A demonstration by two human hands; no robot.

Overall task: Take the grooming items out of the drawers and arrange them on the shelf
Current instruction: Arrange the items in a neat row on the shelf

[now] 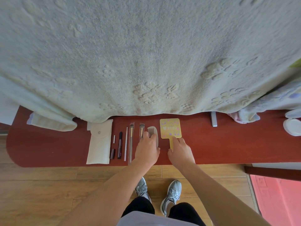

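Observation:
Grooming items lie in a row on a dark red shelf (228, 144). From left to right they are a white pouch (98, 142), a small dark tube (112, 153), a black mascara tube (120, 145), a thin stick (125, 144), two wrapped brushes (131, 139) (141, 129), a pale comb (152, 130) and a yellow hand mirror (170, 128). My left hand (147, 149) lies over the comb's lower part, fingers pressed on it. My right hand (181, 152) has its thumb and forefinger on the mirror's handle.
A large pale towel (146, 54) hangs over the back of the shelf and hides what is behind it. White round containers (292, 128) sit at the far right, and a metal bracket (214, 119) stands behind the mirror. A pink mat (280, 201) lies on the wood floor.

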